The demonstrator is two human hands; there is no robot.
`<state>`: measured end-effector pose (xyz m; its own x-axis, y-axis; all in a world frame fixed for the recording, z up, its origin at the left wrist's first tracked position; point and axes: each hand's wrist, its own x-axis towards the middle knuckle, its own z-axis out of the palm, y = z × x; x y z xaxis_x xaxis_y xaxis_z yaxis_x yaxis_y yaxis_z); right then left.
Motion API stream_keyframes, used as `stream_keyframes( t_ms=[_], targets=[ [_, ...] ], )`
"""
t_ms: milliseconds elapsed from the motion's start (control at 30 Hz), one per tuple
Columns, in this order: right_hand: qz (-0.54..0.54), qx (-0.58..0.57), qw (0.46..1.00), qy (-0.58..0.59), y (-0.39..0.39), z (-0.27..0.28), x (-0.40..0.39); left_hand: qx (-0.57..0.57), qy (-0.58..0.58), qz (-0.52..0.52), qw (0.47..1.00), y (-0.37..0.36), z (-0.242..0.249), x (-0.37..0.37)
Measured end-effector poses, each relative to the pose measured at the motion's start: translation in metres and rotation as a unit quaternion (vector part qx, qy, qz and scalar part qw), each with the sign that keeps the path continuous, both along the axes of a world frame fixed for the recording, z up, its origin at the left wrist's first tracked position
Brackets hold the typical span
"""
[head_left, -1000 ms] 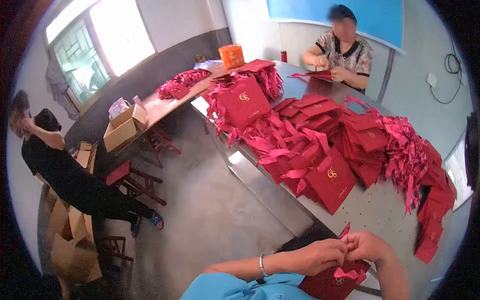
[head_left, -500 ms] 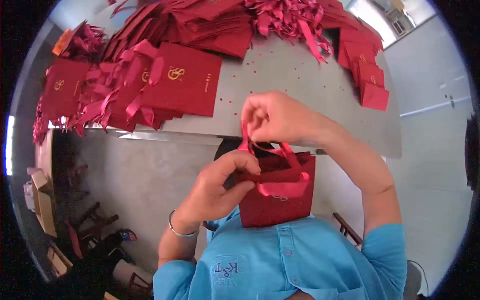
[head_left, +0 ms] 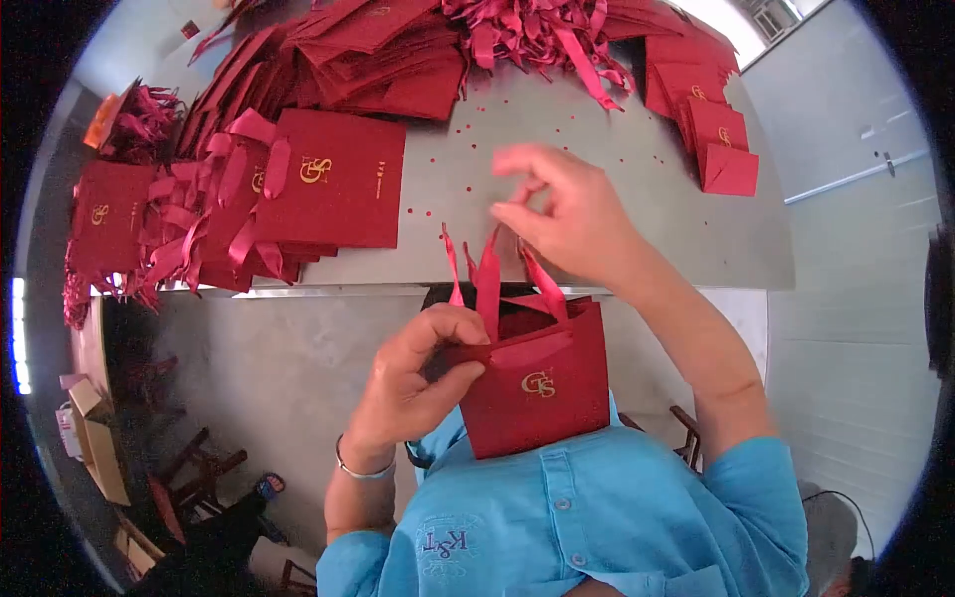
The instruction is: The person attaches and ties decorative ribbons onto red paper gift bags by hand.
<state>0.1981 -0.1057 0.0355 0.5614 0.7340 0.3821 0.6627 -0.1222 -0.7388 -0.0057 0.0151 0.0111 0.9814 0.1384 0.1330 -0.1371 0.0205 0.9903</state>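
A small dark red paper gift bag (head_left: 542,408) with a gold logo stands upright against my shirt front. My left hand (head_left: 423,368) pinches the upper left edge of this bag between thumb and fingers. Pinkish-red ribbon (head_left: 487,289) rises from the bag's opening, its loose ends pointing up. Over those ends is my right hand (head_left: 567,214), slightly blurred, its thumb and fingers apart and nothing visible between them. Part of the bag's edge is hidden behind my left fingers.
On the grey table (head_left: 497,149) ahead, a stack of ribboned red bags (head_left: 338,199) lies at left. Behind are piles of flat bags (head_left: 388,70) and a heap of ribbons (head_left: 527,30). More bags (head_left: 721,149) sit at right. Stools (head_left: 194,478) stand lower left.
My right hand has let go of the ribbon and lifted away, fingers parting. The ribbon over the bag's front has moved up, uncovering the logo. My left hand still grips the bag.
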Motion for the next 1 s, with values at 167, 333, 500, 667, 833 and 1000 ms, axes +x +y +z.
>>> stream_keyframes(
  t_ms=[167, 333, 500, 667, 833, 1000],
  targets=[
    [-0.022, -0.118, 0.981, 0.149, -0.068, 0.014, -0.021, 0.08, -0.048, 0.053, 0.994, -0.005, -0.015, -0.001],
    [-0.032, -0.195, 0.949, 0.246, -0.101, -0.005, -0.048, -0.007, -0.027, 0.149, 0.988, -0.023, -0.036, -0.009],
    [-0.018, -0.088, 0.918, 0.386, -0.105, -0.028, -0.054, 0.003, -0.047, 0.283, 0.958, -0.043, -0.05, -0.018],
    [-0.005, -0.078, 0.916, 0.394, -0.1, -0.023, -0.056, -0.321, 0.193, 0.194, 0.907, -0.037, -0.048, -0.031],
    [-0.012, -0.101, 0.933, 0.345, -0.1, -0.023, -0.056, -0.447, 0.241, 0.048, 0.86, -0.036, -0.035, -0.006],
    [-0.065, -0.114, 0.981, 0.141, -0.096, -0.006, -0.047, -0.365, 0.198, 0.05, 0.908, -0.037, -0.034, 0.006]
  ],
)
